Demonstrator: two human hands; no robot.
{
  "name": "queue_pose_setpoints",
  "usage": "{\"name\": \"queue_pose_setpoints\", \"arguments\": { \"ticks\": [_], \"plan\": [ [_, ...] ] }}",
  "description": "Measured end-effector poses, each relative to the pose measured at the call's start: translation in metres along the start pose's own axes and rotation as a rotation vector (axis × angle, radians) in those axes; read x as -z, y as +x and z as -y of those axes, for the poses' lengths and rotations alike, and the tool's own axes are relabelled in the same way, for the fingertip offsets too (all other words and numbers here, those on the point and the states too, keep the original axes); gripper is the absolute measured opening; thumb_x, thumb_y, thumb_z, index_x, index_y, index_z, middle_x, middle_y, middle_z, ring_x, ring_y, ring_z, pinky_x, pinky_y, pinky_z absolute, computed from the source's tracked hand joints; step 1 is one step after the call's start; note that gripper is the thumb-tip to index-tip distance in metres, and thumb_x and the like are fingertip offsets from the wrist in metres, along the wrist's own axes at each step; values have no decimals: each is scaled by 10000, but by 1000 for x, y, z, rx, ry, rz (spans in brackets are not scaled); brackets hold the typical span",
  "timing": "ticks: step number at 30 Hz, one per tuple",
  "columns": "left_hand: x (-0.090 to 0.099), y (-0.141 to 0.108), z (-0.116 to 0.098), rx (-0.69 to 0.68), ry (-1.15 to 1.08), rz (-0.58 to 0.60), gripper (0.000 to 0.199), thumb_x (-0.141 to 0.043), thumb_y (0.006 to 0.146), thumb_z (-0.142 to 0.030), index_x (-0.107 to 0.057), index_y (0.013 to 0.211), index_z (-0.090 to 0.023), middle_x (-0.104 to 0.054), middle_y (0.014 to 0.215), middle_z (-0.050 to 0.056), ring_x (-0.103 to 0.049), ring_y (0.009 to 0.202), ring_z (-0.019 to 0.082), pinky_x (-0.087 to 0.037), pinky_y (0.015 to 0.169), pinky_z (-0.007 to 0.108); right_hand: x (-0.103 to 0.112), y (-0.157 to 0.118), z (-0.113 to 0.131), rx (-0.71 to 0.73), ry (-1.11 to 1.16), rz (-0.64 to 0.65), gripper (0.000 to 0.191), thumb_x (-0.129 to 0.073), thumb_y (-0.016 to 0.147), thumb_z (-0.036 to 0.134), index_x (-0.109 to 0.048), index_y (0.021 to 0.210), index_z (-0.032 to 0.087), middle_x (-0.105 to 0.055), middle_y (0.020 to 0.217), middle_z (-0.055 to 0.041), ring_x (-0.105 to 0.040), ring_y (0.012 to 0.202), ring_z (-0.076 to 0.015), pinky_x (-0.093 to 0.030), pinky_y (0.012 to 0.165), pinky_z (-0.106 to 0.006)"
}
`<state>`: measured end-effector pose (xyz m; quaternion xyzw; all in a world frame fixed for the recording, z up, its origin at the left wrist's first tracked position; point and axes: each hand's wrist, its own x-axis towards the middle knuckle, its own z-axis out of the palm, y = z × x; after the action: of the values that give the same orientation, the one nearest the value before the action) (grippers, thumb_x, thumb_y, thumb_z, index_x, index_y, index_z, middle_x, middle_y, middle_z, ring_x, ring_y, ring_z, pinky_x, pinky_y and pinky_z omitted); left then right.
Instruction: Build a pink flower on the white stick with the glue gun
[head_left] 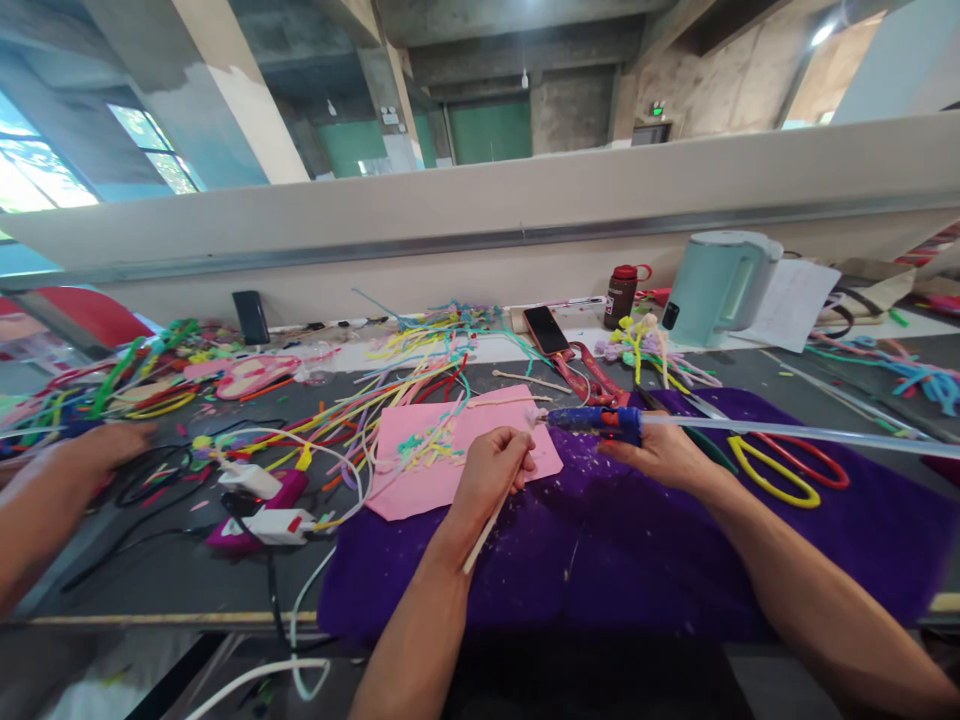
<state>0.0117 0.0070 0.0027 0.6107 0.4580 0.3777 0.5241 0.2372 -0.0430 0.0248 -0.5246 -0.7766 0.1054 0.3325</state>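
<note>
My left hand [496,465] is closed around a cream pipe cleaner [487,530], whose lower end hangs out toward my wrist. A small pale fluffy piece [534,416] shows just above those fingers; I cannot tell whether it joins the pipe cleaner. In my right hand [660,450] is a blue hot glue gun [589,421], its nozzle pointing left at the fluffy piece. A long clear glue stick [787,433] sticks out of its back to the right. Under my left hand lies a pink sheet [420,495] with small green and yellow cut bits [427,448].
A purple cloth [600,560] covers the table front. Scissors with yellow and red handles [780,475] lie right. Behind are a phone [546,330], a bottle [621,298] and a kettle [720,285]. Left are a power strip [292,490], cords, pipe cleaners [405,385] and another person's hand [120,443].
</note>
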Motion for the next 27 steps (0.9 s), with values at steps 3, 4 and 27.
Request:
{"name": "queue_pose_setpoints", "arguments": {
  "ticks": [3, 4, 27],
  "plan": [
    [1, 0, 0, -17, 8, 4, 254, -492, 746, -391, -569, 719, -150, -557, 532, -20, -434, 324, 45, -311, 309, 146, 0, 0, -1, -28, 1, 6, 311, -522, 772, 399, -652, 906, 150, -647, 810, -48, -571, 682, -174, -430, 624, -265],
    [1, 0, 0, -18, 9, 2, 252, -491, 748, -388, -569, 722, -150, -558, 535, -18, -436, 327, 45, -310, 311, 144, -1, 0, -1, -37, 0, 10, 310, -520, 773, 399, -653, 897, 148, -643, 784, -44, -568, 669, -171, -427, 615, -262],
    [2, 0, -2, -51, 51, -21, 241, -509, 738, -384, -565, 691, -154, -555, 518, -24, -436, 331, 55, -310, 326, 157, -2, -1, -2, -130, 36, 37, 330, -504, 777, 421, -641, 920, 156, -568, 613, -3, -486, 526, -127, -375, 496, -231]
  ]
}}
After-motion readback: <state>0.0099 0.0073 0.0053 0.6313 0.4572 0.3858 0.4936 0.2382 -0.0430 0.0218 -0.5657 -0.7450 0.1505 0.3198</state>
